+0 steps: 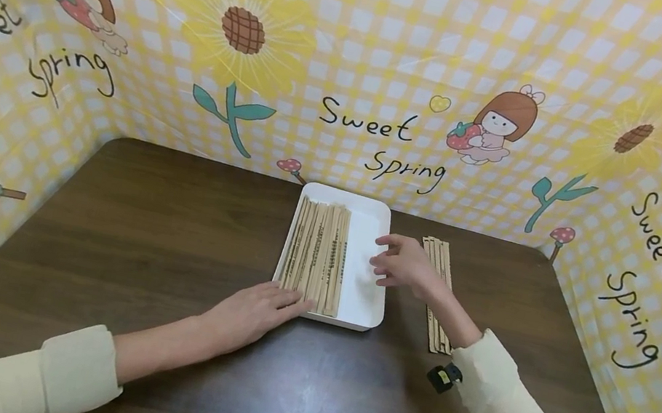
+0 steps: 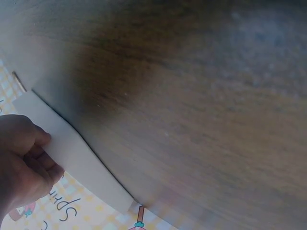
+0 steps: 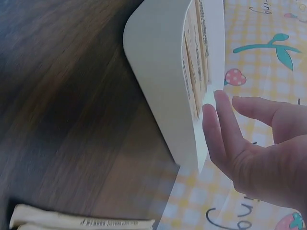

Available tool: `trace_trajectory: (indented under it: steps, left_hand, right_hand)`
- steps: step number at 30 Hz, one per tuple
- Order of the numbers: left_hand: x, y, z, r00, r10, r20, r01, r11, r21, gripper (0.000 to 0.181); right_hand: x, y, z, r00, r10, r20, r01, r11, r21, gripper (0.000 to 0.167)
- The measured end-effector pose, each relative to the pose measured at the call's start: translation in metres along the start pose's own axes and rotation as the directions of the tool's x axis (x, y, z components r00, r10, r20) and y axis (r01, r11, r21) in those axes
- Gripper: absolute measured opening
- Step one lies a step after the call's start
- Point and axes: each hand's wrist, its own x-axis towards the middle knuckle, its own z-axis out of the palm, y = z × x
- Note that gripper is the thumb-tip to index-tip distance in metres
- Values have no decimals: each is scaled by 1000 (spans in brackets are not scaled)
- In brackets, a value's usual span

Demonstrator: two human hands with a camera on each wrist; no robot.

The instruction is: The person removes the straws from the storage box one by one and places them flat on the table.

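One white tray (image 1: 359, 300) is set at the centre of the head view, on a brown surface (image 1: 181, 224). Slim tan packets (image 1: 312, 255) with dark print are laid lengthwise in its left and middle part; between them and the right wall, a strip of white tray floor is exposed. Below centre, the tray's near edge is touched by the left grip (image 1: 248, 314); whether the rim is pinched cannot be told. Right of centre, the right grip (image 1: 406, 262) is held by the right rim, fingers parted, with nothing grasped. Farther right, a second bundle (image 1: 437, 255) is placed aslant, partly covered by the right forearm (image 1: 454, 315) and parted from the tray by a gap of surface. The tray's far rim is seen near the patterned cloth (image 1: 360, 42); at left, a wide stretch of wood grain is shown.
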Motion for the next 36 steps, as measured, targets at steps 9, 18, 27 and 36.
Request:
trace_trajectory:
  steps: [9, 18, 27, 36]
  left_hand:
    - [0, -2, 1, 1000, 1, -2, -1, 1000, 12, 56]
    - [0, -1, 0, 1000, -6, 14, 6, 1000, 21, 57]
    - [0, -1, -1, 1000, -9, 14, 9, 1000, 14, 58]
    - [0, 0, -1, 1000, 1, 2, -1, 999, 33, 54]
  right_hand:
    - [12, -1, 20, 1000, 3, 26, -3, 1000, -16, 49]
    - [23, 5, 38, 1000, 29, -7, -29, 997, -69, 45]
    - [35, 11, 49, 998, 41, -55, -50, 985, -162, 45]
    - [37, 11, 55, 998, -6, -58, -8, 971, -239, 46]
